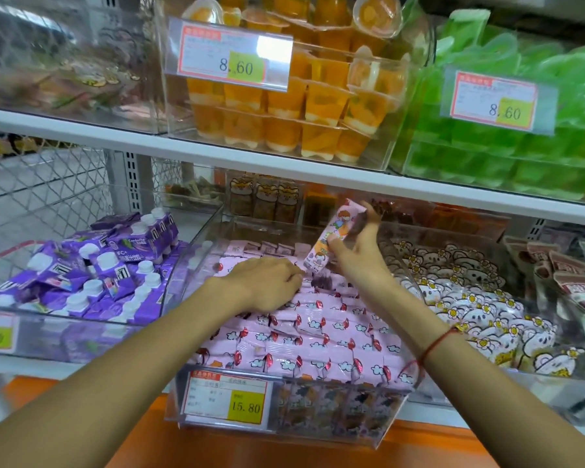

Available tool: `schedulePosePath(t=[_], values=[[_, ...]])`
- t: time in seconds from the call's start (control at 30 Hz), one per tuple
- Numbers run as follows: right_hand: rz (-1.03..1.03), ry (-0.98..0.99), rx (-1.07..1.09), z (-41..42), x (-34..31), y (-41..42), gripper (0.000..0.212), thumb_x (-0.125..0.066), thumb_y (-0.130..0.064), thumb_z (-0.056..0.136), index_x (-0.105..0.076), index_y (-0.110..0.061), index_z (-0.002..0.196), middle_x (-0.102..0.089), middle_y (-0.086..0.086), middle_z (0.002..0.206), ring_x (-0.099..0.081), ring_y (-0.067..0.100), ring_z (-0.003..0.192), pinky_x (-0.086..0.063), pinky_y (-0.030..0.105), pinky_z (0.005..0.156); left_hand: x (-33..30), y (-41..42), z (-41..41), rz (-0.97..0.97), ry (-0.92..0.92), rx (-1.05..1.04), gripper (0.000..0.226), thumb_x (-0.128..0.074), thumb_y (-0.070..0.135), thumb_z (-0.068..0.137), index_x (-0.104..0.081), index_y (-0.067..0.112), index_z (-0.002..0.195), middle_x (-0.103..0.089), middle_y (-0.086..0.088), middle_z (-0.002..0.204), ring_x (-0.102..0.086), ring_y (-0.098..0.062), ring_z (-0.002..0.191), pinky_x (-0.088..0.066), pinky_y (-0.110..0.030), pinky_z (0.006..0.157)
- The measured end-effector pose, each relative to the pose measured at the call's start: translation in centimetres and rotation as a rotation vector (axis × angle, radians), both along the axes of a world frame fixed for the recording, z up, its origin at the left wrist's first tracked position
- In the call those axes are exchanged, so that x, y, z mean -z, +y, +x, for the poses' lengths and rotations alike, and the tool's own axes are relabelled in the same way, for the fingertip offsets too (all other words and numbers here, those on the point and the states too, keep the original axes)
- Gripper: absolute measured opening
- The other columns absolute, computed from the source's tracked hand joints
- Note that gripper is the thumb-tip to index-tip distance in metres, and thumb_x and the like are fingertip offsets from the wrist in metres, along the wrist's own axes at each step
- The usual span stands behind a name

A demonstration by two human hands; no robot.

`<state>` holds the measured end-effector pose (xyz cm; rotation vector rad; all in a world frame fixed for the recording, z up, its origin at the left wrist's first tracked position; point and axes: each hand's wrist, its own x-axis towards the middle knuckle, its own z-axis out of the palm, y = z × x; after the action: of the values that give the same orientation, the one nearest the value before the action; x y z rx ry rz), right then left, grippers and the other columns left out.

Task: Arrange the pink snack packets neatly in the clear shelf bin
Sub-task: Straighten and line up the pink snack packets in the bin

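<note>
The clear shelf bin [390, 417] sits on the lower shelf, filled with several rows of pink snack packets [321, 336] printed with clouds. My right hand [358, 251] holds one pink packet [331, 236] upright above the back of the bin, pinched between thumb and fingers. My left hand [267, 282] lies palm down on the packets at the bin's middle left, fingers curled in among them. What the left fingers grasp is hidden.
A price tag reading 15.80 [227, 400] is on the bin's front. A bin of purple pouches [92, 275] stands to the left, a bin of white bear packets [473, 302] to the right. The upper shelf holds orange jelly cups [284, 103] and green ones [520, 157].
</note>
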<state>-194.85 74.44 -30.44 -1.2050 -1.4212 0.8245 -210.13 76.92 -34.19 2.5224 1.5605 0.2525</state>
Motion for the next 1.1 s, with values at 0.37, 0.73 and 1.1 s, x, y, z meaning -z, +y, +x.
schedulePosePath(t=[0.37,0.73,1.1], values=[[0.083,-1.062,-0.06,1.6,-1.2,1.6,0.043,-0.072,-0.014,0.08,-0.046,-0.012,0.115,-0.057,0.01,0.105,-0.055,0.029,0.096,-0.045,0.037,0.078,0.3,0.0,-0.1,0.023,0.003,-0.001,0.043,-0.026,0.034,0.1,-0.042,0.028,0.14,-0.039,0.001,0.147,-0.035,-0.024,0.134,-0.032,-0.036,0.104],[0.001,-1.477,-0.273,2.4,-0.3,1.8,0.035,-0.043,-0.022,0.097,-0.057,-0.021,0.129,-0.054,0.007,0.129,-0.048,0.025,0.121,-0.041,0.037,0.098,-0.2,-1.2,0.3,0.103,-0.137,0.013,0.039,-0.042,0.022,0.097,-0.044,0.022,0.136,-0.047,-0.003,0.14,-0.043,-0.024,0.125,-0.039,-0.036,0.095],[-0.009,-1.386,-0.287,3.1,-0.4,1.3,0.05,-0.044,0.001,0.084,-0.06,-0.023,0.125,-0.054,0.002,0.127,-0.049,0.02,0.118,-0.043,0.038,0.099,-0.2,-2.0,1.1,0.024,0.028,0.101,0.043,-0.024,0.029,0.101,-0.037,0.027,0.143,-0.04,0.005,0.146,-0.034,-0.018,0.13,-0.028,-0.036,0.107]])
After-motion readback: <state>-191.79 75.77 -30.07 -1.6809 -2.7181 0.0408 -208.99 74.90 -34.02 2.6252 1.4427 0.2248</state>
